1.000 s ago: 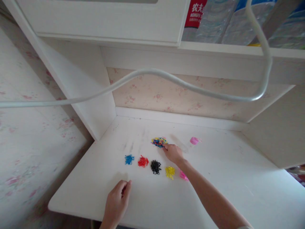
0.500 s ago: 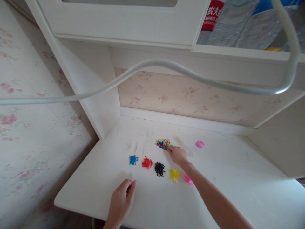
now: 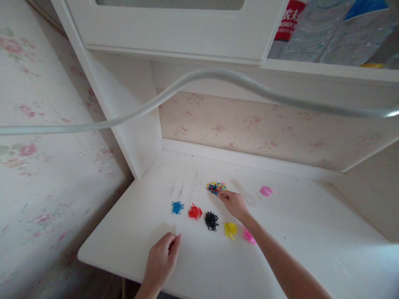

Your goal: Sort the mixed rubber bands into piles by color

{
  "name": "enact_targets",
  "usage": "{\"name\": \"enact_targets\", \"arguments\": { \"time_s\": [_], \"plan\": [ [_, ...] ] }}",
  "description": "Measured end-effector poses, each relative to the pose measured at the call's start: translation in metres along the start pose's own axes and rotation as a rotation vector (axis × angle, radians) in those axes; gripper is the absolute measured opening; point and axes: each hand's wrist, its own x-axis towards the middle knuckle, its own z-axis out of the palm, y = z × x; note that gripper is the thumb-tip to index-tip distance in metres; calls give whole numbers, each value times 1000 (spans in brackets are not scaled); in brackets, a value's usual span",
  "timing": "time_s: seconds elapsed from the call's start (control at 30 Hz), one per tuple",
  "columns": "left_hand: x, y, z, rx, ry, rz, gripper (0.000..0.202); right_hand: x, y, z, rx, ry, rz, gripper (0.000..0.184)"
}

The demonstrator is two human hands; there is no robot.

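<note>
A mixed heap of small coloured rubber bands point(image 3: 215, 187) lies toward the back of the white desk. My right hand point(image 3: 232, 202) is at its right edge, thumb and fingers pinched on the bands there; how many they grip is too small to tell. Nearer me, single-colour piles run in a slanting row: blue bands point(image 3: 177, 207), red bands point(image 3: 195, 212), black bands point(image 3: 211, 221), yellow bands point(image 3: 230, 230) and pink bands point(image 3: 249, 236), the last partly covered by my right forearm. My left hand point(image 3: 162, 257) rests closed near the front edge, its curled fingers hiding anything inside.
A small pink item point(image 3: 267, 191) lies right of the heap on the desk point(image 3: 299, 216). Across the view, above the desktop, runs a pale cable or tube point(image 3: 218, 74). An overhead cabinet point(image 3: 174, 35) and plastic-wrapped bottles point(image 3: 324, 33) are higher up.
The view has shifted slightly, so everything sits a little farther right. My right hand stays at the heap's edge with its fingers pinched; my left hand keeps its closed pose.
</note>
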Motion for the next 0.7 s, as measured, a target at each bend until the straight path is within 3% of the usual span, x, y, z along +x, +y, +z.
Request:
{"name": "enact_targets", "arguments": {
  "time_s": [0.2,0.37,0.53,0.7],
  "plan": [
    [1,1,0,54,2,7,36,-14,-79,13,12,-79,-262,36],
    [0,-1,0,64,29,31,36,-10,-129,35,-53,-144,-364,31],
    [0,0,-3,54,24,27,35,-11,-129,28,-54,-127,-355,32],
    [0,1,-2,59,28,46,35,-56,-94,-4,42,-47,-288,43]
  ]
}}
